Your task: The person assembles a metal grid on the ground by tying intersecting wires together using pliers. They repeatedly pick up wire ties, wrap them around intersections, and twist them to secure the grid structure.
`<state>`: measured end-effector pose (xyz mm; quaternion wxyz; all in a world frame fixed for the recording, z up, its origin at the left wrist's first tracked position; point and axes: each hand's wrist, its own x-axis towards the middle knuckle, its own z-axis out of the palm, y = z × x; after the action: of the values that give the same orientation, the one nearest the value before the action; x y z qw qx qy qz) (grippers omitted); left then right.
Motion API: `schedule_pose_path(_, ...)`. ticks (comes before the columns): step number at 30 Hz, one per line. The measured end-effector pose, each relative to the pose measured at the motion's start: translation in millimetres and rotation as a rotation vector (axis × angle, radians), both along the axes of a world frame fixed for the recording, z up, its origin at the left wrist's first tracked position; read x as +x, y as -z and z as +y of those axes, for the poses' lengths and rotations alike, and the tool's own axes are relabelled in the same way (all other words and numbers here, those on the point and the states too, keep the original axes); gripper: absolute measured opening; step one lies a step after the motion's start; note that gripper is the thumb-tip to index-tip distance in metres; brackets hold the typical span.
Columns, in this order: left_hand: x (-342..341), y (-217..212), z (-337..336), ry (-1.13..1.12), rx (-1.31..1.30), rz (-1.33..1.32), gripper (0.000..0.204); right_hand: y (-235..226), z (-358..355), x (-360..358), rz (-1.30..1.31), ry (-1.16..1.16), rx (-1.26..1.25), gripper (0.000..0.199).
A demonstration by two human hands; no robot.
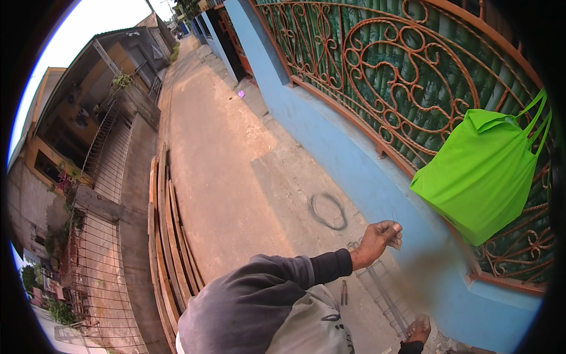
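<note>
My left hand [378, 241], in a dark sleeve, is closed in a pinch, with faint thin wire [394, 218] sticking up from the fingertips. Beneath it on the concrete lies a long narrow cage of steel bars [383, 295] with crosswise stirrups. At the cage's near end is my right hand [418, 328], its fingers curled; what they hold, if anything, is hidden. A pair of pincers [344, 292] rests on the ground beside the cage. Farther off, a loose coil of wire [328, 211] lies flat.
A light blue wall [354, 171] with an ornate rust-coloured iron fence [407, 71] runs along the right. From the fence hangs a bright green bag [480, 174]. Long wooden boards [168, 236] are stacked at the left of the lane [206, 141], by a low wall.
</note>
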<state>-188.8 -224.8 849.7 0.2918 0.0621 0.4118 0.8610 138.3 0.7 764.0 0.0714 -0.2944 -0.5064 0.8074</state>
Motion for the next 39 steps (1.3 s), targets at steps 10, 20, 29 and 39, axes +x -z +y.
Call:
schedule_pose_path(10,-53.6,-15.4,-3.7,-0.055,-0.171,0.027,0.025,-134.2,-109.2,-55.1,-0.034,-0.342,0.151,0.022)
schedule_pose_path(20,-34.4,12.8,7.6,0.084,-0.234,0.121,0.030,-37.0,-87.5,-36.2,-0.422,-0.520,0.836,0.019)
schedule_pose_path(29,-42.7,25.3,2.6,0.168,-0.194,-0.005,0.029,-39.6,-85.9,2.2,-0.343,0.225,-0.007,0.018)
schedule_pose_path(39,-61.2,35.1,17.1,0.224,-0.262,-0.059,0.023,-90.2,-131.1,-2.5,-0.181,-0.573,-0.037,0.020)
